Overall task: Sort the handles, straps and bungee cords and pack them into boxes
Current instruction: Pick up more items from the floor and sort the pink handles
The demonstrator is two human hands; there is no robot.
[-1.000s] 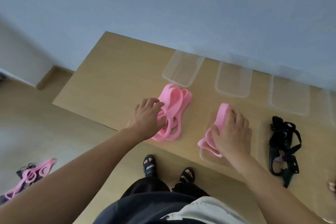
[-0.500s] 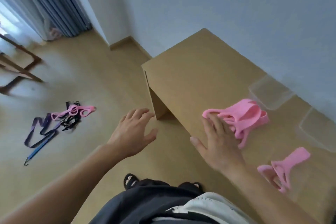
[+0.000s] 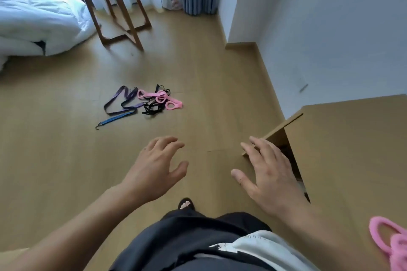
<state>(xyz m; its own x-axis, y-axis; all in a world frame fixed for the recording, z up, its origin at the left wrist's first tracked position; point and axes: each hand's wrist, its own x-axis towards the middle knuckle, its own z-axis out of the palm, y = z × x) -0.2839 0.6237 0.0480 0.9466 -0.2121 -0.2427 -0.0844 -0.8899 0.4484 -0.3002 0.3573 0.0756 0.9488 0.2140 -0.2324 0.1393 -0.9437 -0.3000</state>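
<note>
**Q:** Where is the unsorted lot?

**Op:** Noted: I see a tangle on the floor (image 3: 220, 105), well ahead of both hands. The pink handles (image 3: 160, 98) lie across the black straps (image 3: 153, 108). A purple strap (image 3: 120, 100) lies to their left, and a blue bungee cord (image 3: 114, 119) has a hook at its near end. A second pink bunch (image 3: 387, 240) sits on the table (image 3: 352, 149), at lower right. No boxes are in view.

**Q:** Handling?

**Op:** My judgement: everything is light and limp. The webbing looks soft, the handles rubbery, the cord springy. Because it is tangled, lifting one piece may drag the others. I would take a handle by its ring, and the cord mid-length, clear of the hook.

**Q:** Hands?

**Op:** Left hand (image 3: 154, 169): fingers spread and slightly bent, empty, touching nothing. Right hand (image 3: 271, 178): splayed wide, also empty, in the air beside the table's corner.
</note>
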